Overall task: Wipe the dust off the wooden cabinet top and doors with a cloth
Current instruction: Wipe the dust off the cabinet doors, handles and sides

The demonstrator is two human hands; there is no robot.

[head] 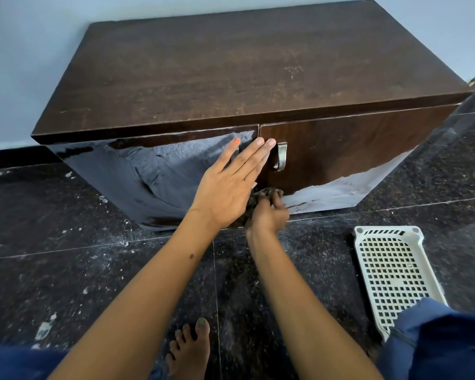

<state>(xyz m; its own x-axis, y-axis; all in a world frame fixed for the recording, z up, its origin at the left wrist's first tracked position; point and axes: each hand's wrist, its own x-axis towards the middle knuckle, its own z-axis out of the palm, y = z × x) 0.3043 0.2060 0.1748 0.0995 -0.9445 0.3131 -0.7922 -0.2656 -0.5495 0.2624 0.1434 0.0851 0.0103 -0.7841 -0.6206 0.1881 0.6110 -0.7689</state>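
Door-wiping step. Right hand [268, 215] clutches the bunched cloth [261, 197] low on the right door [340, 149], at 6 o'clock from the handle [281, 156]. Left hand [231, 185], fingers straight, braces flat across the door seam. Next: likely sweep toward the dusty patch [332, 193] at 3 o'clock.

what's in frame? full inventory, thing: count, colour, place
cabinet: 1, dark brown wood, against the wall, dusty top
doors: 2, dark brown, cabinet front, pale dust on both
handle: 1, metal, right door near the centre seam
cloth: 1, dark, bunched low on the right door
basket: 1, white perforated plastic, floor at right
floor: dark speckled tiles, pale debris
wall: pale blue, behind the cabinet
left hand: flat on the doors' seam
right hand: grips the cloth
foot: 1, bare, bottom centre
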